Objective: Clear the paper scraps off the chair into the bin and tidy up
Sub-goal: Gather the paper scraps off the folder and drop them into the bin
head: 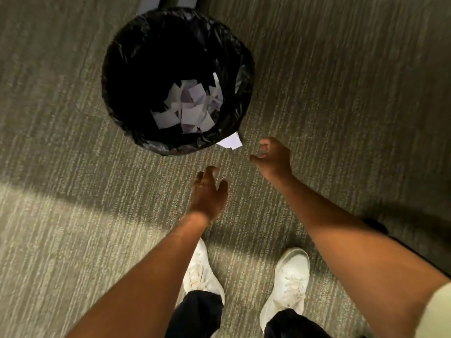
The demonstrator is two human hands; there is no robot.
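Note:
A round bin lined with a black bag point(122, 69) stands on the carpet ahead of me, with several white paper scraps point(188, 106) piled at its bottom. One white scrap point(230, 141) lies on the floor against the bin's near right side. My right hand point(272, 158) hovers just right of that scrap, fingers curled and apart, holding nothing. My left hand point(208, 191) reaches forward below the bin's near rim, fingers apart and empty. The chair is not in view.
Grey-green striped carpet point(61, 215) covers the floor all around. My two white shoes point(291, 276) stand at the bottom centre. A dark object point(375, 226) shows behind my right forearm. A dark post point(168, 1) rises behind the bin.

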